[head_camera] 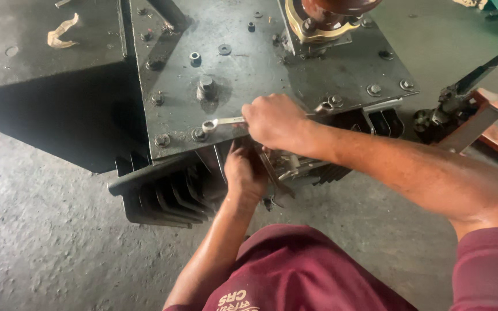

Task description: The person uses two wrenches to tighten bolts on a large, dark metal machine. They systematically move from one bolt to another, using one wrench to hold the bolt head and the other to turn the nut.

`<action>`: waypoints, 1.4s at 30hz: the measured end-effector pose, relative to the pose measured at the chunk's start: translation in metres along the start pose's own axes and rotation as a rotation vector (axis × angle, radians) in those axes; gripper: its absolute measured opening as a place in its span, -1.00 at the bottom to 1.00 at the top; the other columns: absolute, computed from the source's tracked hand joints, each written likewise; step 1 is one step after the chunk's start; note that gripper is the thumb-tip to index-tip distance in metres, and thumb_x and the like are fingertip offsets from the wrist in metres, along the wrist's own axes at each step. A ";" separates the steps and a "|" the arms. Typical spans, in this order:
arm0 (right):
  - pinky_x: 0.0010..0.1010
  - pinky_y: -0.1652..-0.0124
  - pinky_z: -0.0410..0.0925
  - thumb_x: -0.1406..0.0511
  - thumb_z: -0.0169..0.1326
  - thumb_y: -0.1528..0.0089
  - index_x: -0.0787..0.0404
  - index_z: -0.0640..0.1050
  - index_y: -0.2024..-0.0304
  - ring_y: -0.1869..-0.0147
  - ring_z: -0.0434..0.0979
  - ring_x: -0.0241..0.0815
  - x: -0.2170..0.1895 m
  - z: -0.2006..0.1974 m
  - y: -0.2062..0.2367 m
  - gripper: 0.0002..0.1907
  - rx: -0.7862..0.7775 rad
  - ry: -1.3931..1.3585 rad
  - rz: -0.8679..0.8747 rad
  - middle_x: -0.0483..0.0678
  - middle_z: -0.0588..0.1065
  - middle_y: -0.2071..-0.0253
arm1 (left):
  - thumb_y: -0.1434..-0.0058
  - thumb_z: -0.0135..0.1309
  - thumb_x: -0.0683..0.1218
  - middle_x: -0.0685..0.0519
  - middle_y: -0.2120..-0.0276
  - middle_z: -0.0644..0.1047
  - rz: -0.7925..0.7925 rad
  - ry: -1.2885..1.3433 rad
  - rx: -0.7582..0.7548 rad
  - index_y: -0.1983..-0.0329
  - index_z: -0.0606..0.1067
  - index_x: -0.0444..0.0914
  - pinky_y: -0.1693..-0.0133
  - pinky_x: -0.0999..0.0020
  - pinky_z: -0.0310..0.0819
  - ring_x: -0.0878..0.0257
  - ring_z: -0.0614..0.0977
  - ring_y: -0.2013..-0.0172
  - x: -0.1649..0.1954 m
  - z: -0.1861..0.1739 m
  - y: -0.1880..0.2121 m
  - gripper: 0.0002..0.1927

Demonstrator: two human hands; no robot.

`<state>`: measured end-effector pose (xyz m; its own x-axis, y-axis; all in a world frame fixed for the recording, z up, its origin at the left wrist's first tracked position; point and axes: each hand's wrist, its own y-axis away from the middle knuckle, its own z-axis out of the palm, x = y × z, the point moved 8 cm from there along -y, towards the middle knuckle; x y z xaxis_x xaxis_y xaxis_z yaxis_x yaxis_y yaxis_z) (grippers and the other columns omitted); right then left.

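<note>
A big grey steel tank (272, 69) is sitting on the concrete floor (47, 230), its flat lid filling the space beyond both sets of fingers. Dark cooling fins (168, 198) are hanging under the lid's near edge, just left of the left fingers. A brown insulator (332, 11) on a tan flange is standing on the lid well beyond the right fingers, at the top of the view. A red-framed trolley (479, 118) with a black handle is resting on the floor far to the right of the right fingers.

The right hand (275, 121) is lying over the lid's near edge, its fingers (255, 118) wrapped closed around the shank of a silver spanner (223, 122). The spanner is lying flat on the lid and pointing left from those fingers, its ring end sitting at an edge bolt (199, 134) just beyond the fingertips. The left hand (244, 170) is reaching under the lid's edge, directly below the right fingers; its fingers are curled up against the underside, but what they are gripping is hidden, so I cannot tell. A second metal tool (275, 178) is slanting down just right of the left fingers.

A hex stud (206, 89) is standing on the lid beyond the spanner's tip. A scrap of paper (61, 31) is lying far up-left of all the fingers.
</note>
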<state>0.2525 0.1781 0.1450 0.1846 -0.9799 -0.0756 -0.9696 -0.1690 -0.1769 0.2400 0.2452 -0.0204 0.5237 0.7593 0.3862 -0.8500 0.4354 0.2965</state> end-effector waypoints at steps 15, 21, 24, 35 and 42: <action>-0.19 0.37 0.44 0.14 0.14 -0.25 -0.06 0.72 0.21 0.38 0.62 -0.09 0.085 -0.011 0.008 -0.83 -0.086 -0.202 -0.079 -0.13 0.66 0.30 | -0.27 0.31 0.11 -0.02 0.36 0.54 -0.094 -0.127 0.058 0.15 0.52 -0.30 0.45 0.38 0.40 0.22 0.54 0.42 0.022 0.034 -0.002 -0.60; -0.20 0.33 0.45 0.15 0.14 -0.28 -0.02 0.72 0.28 0.32 0.62 -0.06 0.091 -0.007 -0.019 -0.83 0.009 -0.185 -0.225 -0.09 0.64 0.30 | -0.10 0.34 0.06 0.04 0.38 0.55 -0.006 -0.229 0.191 0.17 0.60 -0.23 0.50 0.34 0.35 0.23 0.51 0.48 0.022 0.028 -0.012 -0.65; -0.15 0.35 0.45 0.11 0.11 -0.35 0.09 0.66 0.37 0.36 0.60 -0.02 0.072 -0.031 -0.007 -0.71 0.034 -0.039 -0.201 -0.05 0.58 0.39 | -0.11 0.34 0.06 0.00 0.39 0.54 -0.012 -0.192 0.218 0.20 0.59 -0.27 0.50 0.28 0.35 0.18 0.50 0.49 0.021 0.027 -0.011 -0.65; 0.04 0.36 0.45 0.18 0.00 -0.37 0.13 0.55 0.22 0.34 0.61 0.22 0.025 -0.025 0.118 -0.80 0.130 -0.035 0.266 0.09 0.60 0.34 | -0.13 0.35 0.05 0.05 0.35 0.54 -0.020 -0.186 0.164 0.21 0.58 -0.26 0.43 0.36 0.40 0.22 0.55 0.41 0.022 0.036 -0.004 -0.67; -0.11 0.45 0.41 0.07 0.10 -0.37 0.05 0.61 0.42 0.49 0.59 0.03 0.081 -0.041 0.031 -0.67 0.072 0.092 -0.049 -0.05 0.58 0.51 | -0.06 0.37 0.10 0.09 0.30 0.59 0.013 -0.193 0.243 0.22 0.60 -0.23 0.47 0.36 0.33 0.27 0.56 0.42 0.023 0.032 -0.004 -0.63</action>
<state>0.2312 0.0889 0.1737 0.2130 -0.9768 0.0244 -0.9452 -0.2123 -0.2481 0.2571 0.2453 0.0148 0.5336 0.6480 0.5434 -0.8305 0.2800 0.4816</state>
